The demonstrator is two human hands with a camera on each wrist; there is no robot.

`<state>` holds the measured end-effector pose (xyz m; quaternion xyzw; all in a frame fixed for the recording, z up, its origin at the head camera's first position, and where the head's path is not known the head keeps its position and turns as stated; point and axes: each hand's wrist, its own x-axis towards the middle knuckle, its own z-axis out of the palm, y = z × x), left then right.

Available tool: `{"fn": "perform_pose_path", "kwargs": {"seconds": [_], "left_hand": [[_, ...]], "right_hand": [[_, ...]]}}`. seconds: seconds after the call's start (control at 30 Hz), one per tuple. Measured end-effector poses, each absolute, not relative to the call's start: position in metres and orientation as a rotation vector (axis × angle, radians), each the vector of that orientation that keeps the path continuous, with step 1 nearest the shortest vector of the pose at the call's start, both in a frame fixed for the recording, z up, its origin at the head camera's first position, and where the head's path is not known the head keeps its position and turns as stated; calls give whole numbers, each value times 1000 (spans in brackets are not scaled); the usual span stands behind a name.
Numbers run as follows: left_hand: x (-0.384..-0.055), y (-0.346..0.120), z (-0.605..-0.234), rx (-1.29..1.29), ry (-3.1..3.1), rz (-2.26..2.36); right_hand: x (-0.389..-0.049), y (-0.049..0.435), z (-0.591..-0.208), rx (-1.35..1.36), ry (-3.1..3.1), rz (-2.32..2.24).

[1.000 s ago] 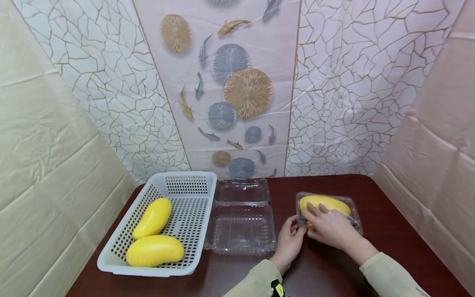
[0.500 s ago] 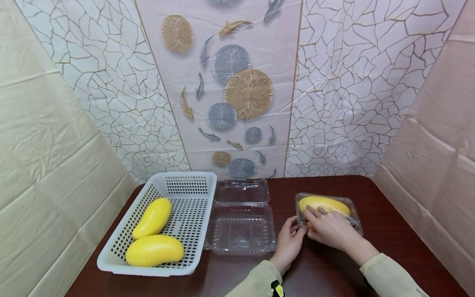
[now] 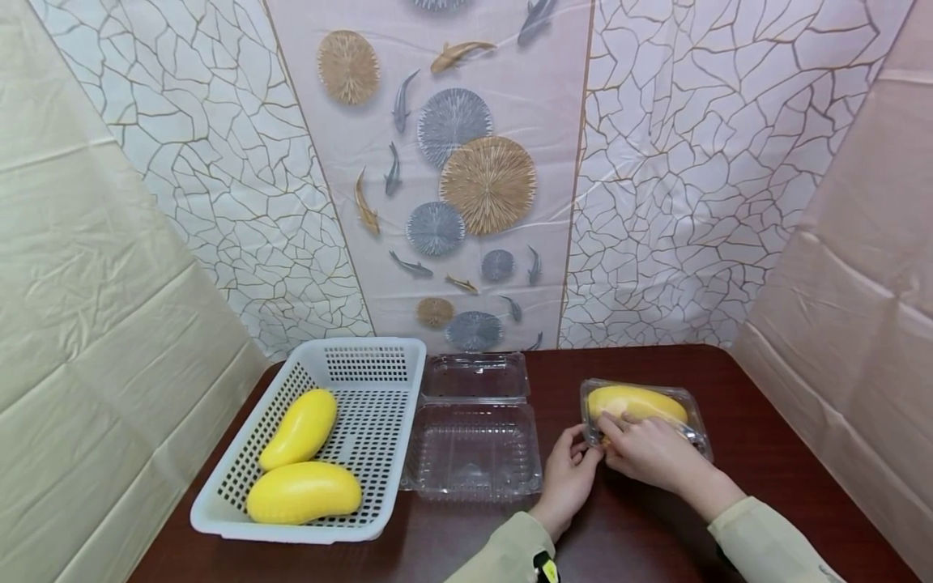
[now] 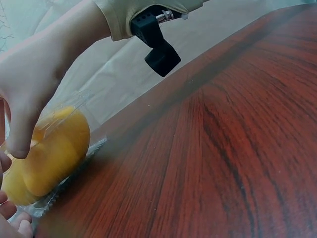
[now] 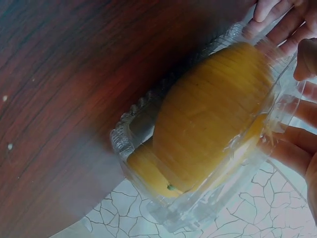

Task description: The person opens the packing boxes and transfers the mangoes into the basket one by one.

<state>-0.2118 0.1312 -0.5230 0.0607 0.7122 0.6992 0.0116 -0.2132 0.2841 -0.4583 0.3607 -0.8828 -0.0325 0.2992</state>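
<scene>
A clear plastic clamshell box (image 3: pixel 698 417) with its lid down stands on the right of the table in the head view. Inside lie yellow mangoes (image 3: pixel 645 401), and the right wrist view shows a large mango (image 5: pixel 208 119) over part of another. My left hand (image 3: pixel 568 476) holds the box's near left corner between thumb and fingers. My right hand (image 3: pixel 649 449) lies over the lid's near side, its fingers pressing the plastic close to that corner. In the left wrist view, the right hand's thumb (image 4: pixel 22 134) points down at the lid; its other fingers are largely hidden there.
Left on the table (image 3: pixel 466 534) is a white perforated basket (image 3: pixel 375 405) with two mangoes (image 3: pixel 302 492) in it. Beside it lies an empty clamshell (image 3: pixel 474 449), lid folded back. A patterned cloth backdrop (image 3: pixel 656 202) rises behind the table.
The right hand's fingers have drawn back over the lid toward its near edge and bent more. The left hand and the box have hardly moved.
</scene>
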Motion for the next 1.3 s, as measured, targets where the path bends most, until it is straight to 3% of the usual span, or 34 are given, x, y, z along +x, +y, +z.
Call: {"fn": "perform_pose_path", "kwargs": {"seconds": [1.3], "left_hand": [[-213, 133, -526, 195, 2231, 2183]], "right_hand": [[-211, 298, -446, 974, -2254, 17]]}}
